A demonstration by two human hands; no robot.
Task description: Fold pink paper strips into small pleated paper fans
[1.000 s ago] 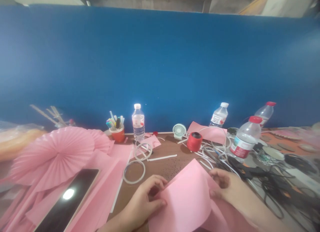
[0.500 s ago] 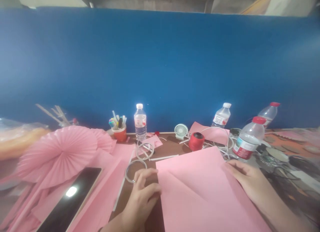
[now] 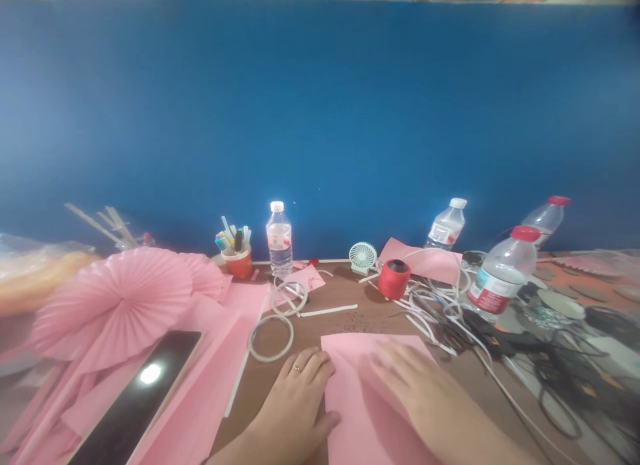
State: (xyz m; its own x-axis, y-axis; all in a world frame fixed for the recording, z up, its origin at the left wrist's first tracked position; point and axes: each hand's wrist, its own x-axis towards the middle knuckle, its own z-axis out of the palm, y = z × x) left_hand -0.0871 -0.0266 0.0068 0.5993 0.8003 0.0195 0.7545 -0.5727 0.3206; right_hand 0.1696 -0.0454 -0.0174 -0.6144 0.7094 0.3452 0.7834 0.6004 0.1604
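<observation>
A pink sheet of paper lies on the brown table in front of me. My left hand rests at its left edge, palm down, with a ring on one finger. Its fingers are stretched out and hold nothing; the thumb touches the paper. Flat across the right part of the sheet lies my right hand, fingers extended and slightly smeared by motion. It covers part of the paper, and nothing shows in its grip.
Pink fans, a phone and pink sheets lie left. Behind are bracelet-like rings, a pen cup, bottles, a small fan and a red spool. Cables and bottles crowd the right.
My right hand has let go of the paper's raised right edge and moved left onto the sheet. The sheet now lies lower and covers less of the table. My left hand has flattened.
</observation>
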